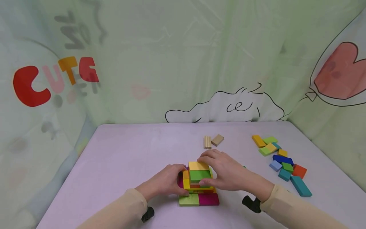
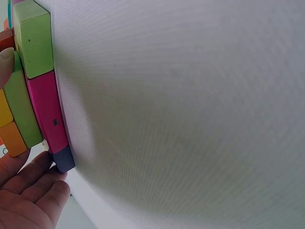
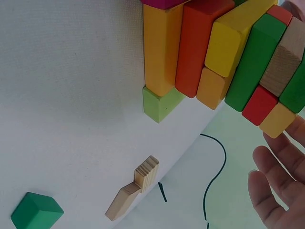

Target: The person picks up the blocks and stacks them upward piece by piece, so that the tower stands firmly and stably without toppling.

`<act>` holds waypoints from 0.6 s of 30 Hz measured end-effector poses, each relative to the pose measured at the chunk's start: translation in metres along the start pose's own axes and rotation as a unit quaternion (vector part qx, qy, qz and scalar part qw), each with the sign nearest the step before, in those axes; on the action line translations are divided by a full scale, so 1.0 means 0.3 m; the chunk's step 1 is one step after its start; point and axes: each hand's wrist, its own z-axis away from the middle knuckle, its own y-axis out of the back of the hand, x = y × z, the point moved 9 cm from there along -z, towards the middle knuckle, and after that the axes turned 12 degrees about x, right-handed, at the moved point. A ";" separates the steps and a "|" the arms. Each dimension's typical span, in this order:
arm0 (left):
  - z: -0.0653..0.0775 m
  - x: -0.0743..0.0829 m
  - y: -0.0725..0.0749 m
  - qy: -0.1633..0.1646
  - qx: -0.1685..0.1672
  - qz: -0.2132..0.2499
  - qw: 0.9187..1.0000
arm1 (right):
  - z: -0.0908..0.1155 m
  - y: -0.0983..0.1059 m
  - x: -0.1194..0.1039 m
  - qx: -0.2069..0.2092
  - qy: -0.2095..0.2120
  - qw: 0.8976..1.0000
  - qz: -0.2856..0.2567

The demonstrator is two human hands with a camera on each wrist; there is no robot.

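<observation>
A layered tower of coloured wooden blocks [image 1: 200, 175] stands between the two hands. Its bottom row shows a light green block [image 1: 188, 200] and a magenta block [image 1: 209, 199]. My left hand [image 1: 168, 179] grips the tower's lower left side, thumb at the front and fingers toward the back. In the left wrist view, its fingertips lie at an orange block [image 2: 13, 138] and a dark block [image 2: 64, 159]. Higher up, my right hand [image 1: 228, 170] holds the top layers between thumb and fingers. A pale yellow block [image 3: 278, 121] is by those fingers in the right wrist view.
Behind the tower lie two plain wood pieces, one ridged [image 1: 207, 142] and one smooth [image 1: 218, 140]. Several loose blocks are scattered at the right, among them a teal block [image 1: 301, 186] and an orange-red block [image 1: 299, 171]. A green block [image 3: 37, 211] lies beyond my right hand.
</observation>
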 end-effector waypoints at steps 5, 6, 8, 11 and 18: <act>0.001 0.003 -0.001 0.004 0.000 0.003 1.000 | 0.005 0.002 0.003 -0.001 -0.008 1.000 -0.003; 0.001 0.003 -0.002 0.004 -0.001 0.004 1.000 | 0.008 0.005 0.005 0.000 -0.011 1.000 -0.005; 0.002 0.003 -0.003 0.006 -0.002 0.005 1.000 | 0.016 0.015 0.014 0.003 -0.018 1.000 -0.009; 0.003 0.005 -0.004 0.007 -0.002 0.005 1.000 | 0.037 0.040 0.047 0.011 -0.042 0.999 -0.015; 0.002 0.006 0.001 0.005 0.001 -0.001 1.000 | 0.123 0.121 0.297 0.041 -0.125 0.991 -0.013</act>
